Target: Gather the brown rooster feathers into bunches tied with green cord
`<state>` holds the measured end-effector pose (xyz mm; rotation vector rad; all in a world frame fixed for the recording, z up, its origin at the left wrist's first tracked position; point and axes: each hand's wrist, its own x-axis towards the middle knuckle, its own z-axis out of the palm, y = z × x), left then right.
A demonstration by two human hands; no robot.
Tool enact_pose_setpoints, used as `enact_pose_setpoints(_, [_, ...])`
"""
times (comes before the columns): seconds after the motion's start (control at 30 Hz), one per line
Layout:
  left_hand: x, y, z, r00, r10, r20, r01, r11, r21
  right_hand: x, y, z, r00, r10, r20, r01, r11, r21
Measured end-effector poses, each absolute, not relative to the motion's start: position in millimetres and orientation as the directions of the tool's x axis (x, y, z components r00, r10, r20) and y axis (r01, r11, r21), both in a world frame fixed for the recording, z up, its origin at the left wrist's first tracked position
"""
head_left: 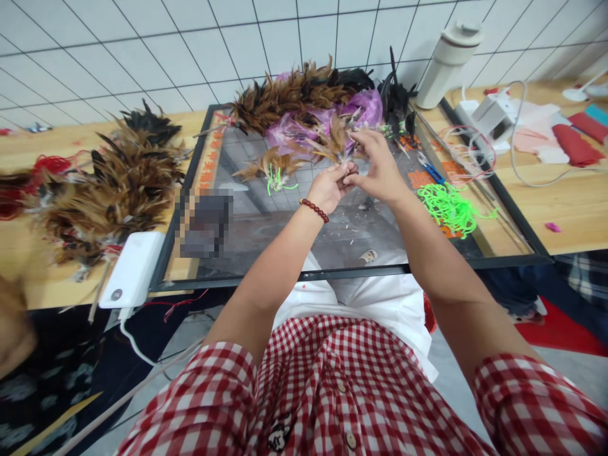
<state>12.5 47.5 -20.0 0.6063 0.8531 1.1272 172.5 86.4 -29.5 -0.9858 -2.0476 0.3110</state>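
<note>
A small bunch of brown feathers [338, 138] stands up from the pinched fingers of my left hand [329, 187], which wears a beaded bracelet [314, 210]. My right hand [379, 166] is beside it, thumb close to the left fingertips and the other fingers curved near the feathers, with a gap between. Both hands are over a glass-topped board [266, 237] with a black frame. To their left lies another feather bunch [273, 170] tied with bright green cord. Behind them are purple plastic [365, 111] and a long row of brown feathers [289, 95].
Green cord [449, 209] lies piled at right, near blue-handled pliers [433, 170]. A white bottle [449, 63] stands behind. At left are a large feather heap [114, 183] and a white power bank [133, 269]. Another person's hand [14, 326] is at the left edge.
</note>
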Motion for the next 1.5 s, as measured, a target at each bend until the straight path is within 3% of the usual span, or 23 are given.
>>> enact_pose_setpoints(0.07, [13.0,47.1,-21.0,0.205,0.94,-0.274,-0.512,0.341,0.788,172.8,86.2,-30.6,-0.365,0.709,0.604,0.583,0.68,-0.445])
enact_pose_setpoints(0.13, [13.8,47.2,-21.5,0.196,0.943,-0.269,-0.502,0.332,0.798,173.7,87.4,-31.4,-0.354,0.713,0.606,0.59,0.673,-0.447])
enact_pose_setpoints(0.37, [17.8,46.3,-16.8,0.078,0.963,-0.257,-0.359,0.267,0.894,172.9,94.5,-34.7,-0.292,0.858,0.423,0.291,0.501,-0.815])
enact_pose_setpoints(0.5, [18.4,44.4,-13.5,0.064,0.969,-0.24,-0.336,0.247,0.909,170.3,88.2,-27.0,-0.161,0.913,0.376,0.299,0.408,-0.863])
enact_pose_setpoints(0.6, [15.0,46.0,-12.5,0.003,0.964,-0.264,-0.391,0.244,0.887,174.2,81.0,-14.9,-0.089,0.897,0.434,0.389,0.432,-0.813])
enact_pose_setpoints(0.77, [12.3,47.7,-11.4,-0.043,0.959,-0.278,-0.347,0.247,0.905,179.3,74.7,-7.7,-0.33,0.852,0.407,0.618,0.521,-0.589])
enact_pose_setpoints(0.9, [16.9,45.0,-11.5,-0.012,0.964,-0.267,-0.245,0.256,0.935,175.7,73.1,-12.2,-0.399,0.809,0.432,0.71,0.571,-0.413])
enact_pose_setpoints(1.03, [15.0,43.1,-11.2,0.062,0.958,-0.281,-0.188,0.287,0.939,175.9,73.1,-11.7,-0.447,0.784,0.431,0.716,0.602,-0.352])
enact_pose_setpoints(1.17, [4.7,44.2,-8.2,0.243,0.917,-0.317,-0.181,0.363,0.914,184.4,77.9,-10.3,-0.405,0.803,0.438,0.672,0.586,-0.452])
enact_pose_setpoints(1.33, [0.7,47.2,-8.5,0.242,0.922,-0.301,-0.296,0.365,0.883,194.4,82.1,-9.1,-0.065,0.852,0.52,0.607,0.447,-0.657])
enact_pose_setpoints(1.4, [2.4,48.4,-10.6,0.181,0.94,-0.29,-0.354,0.338,0.872,194.6,80.6,-7.0,-0.074,0.863,0.5,0.548,0.454,-0.702])
enact_pose_setpoints(1.5, [5.2,49.1,-12.7,0.095,0.951,-0.293,-0.367,0.307,0.878,190.3,76.5,-4.4,-0.251,0.86,0.444,0.511,0.507,-0.694])
